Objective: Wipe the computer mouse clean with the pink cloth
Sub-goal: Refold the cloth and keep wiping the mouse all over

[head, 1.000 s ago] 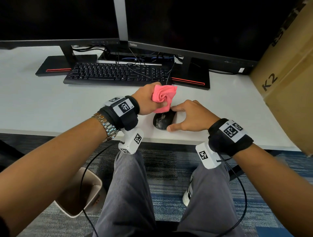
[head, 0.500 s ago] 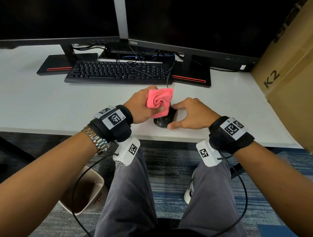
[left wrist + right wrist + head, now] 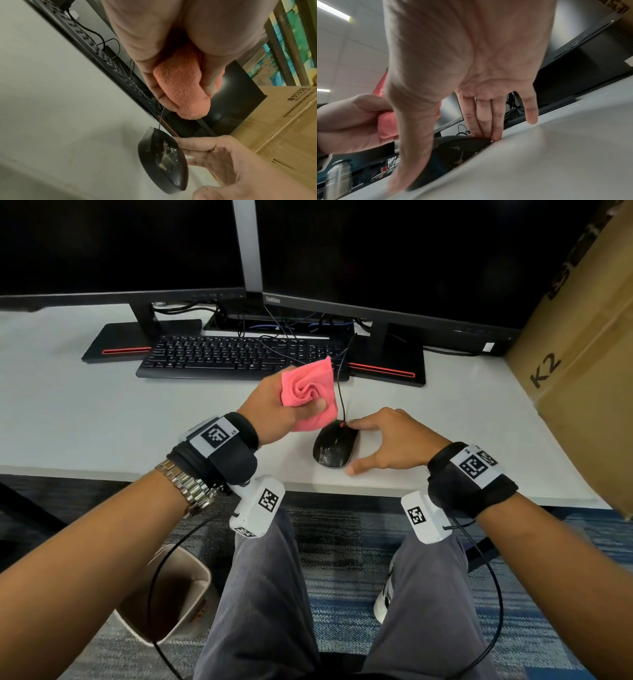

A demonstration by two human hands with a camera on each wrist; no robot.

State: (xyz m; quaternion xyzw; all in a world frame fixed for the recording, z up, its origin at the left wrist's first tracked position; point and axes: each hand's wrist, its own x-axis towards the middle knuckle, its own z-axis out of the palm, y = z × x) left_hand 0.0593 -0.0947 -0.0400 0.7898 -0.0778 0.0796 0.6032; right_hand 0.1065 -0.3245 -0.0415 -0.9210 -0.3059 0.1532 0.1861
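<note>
A black wired computer mouse [image 3: 334,446] lies near the front edge of the white desk [image 3: 102,422], with pale smears on its top [image 3: 163,159]. My left hand [image 3: 294,409] grips the bunched pink cloth [image 3: 308,392] in the air, just behind and to the left of the mouse and clear of it. In the left wrist view the cloth [image 3: 181,92] sticks out between thumb and fingers. My right hand [image 3: 363,446] holds the mouse along its right side, fingers [image 3: 494,129] at the front end, thumb at the rear.
A black keyboard [image 3: 239,357] and two monitors on stands sit behind the mouse, whose cable [image 3: 340,398] runs back to them. A large cardboard box [image 3: 582,371] fills the desk's right end. A waste bin [image 3: 171,594] stands on the floor at the lower left.
My left hand has lifted the pink cloth off the mouse and drawn it back towards the keyboard, so the mouse's top now shows. The right hand keeps its hold.
</note>
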